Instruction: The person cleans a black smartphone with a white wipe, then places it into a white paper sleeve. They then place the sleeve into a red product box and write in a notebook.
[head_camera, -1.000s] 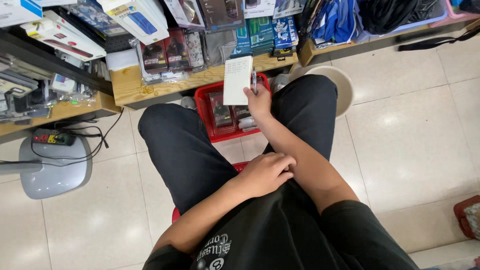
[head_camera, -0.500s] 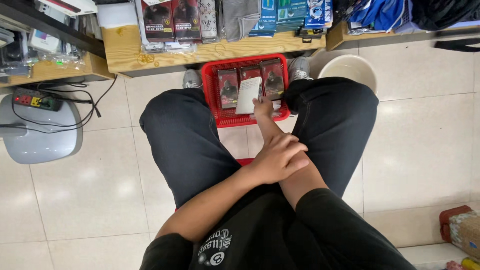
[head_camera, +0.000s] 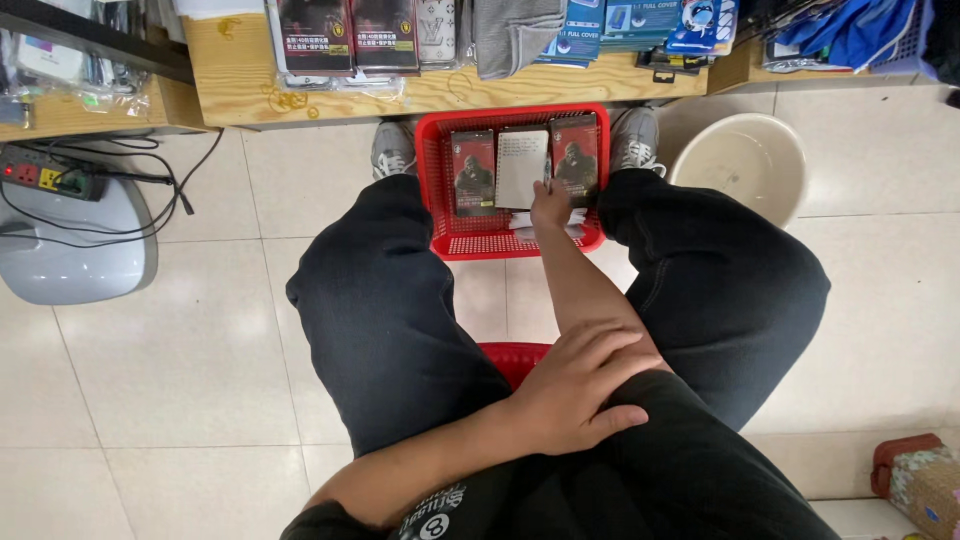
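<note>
My right hand (head_camera: 552, 207) reaches forward between my knees into a red plastic basket (head_camera: 440, 180) on the floor. Its fingers grip the lower edge of a flat white box (head_camera: 522, 165). The white box lies in the basket between two dark printed boxes (head_camera: 473, 170) (head_camera: 575, 150). My left hand (head_camera: 580, 390) crosses over and rests flat on my right forearm, fingers spread and holding nothing. I sit on a red stool (head_camera: 515, 358) in black trousers.
A low wooden shelf (head_camera: 400, 95) stacked with packaged goods runs along the top. A beige basin (head_camera: 740, 165) stands right of the basket. At the left sit a grey appliance (head_camera: 70, 250) and a power strip (head_camera: 40, 175) with cables. A patterned bag (head_camera: 920, 480) is at the lower right.
My right hand has brought the white box down from in front of the shelf into the red basket, between the dark boxes. The view has tilted downward.
</note>
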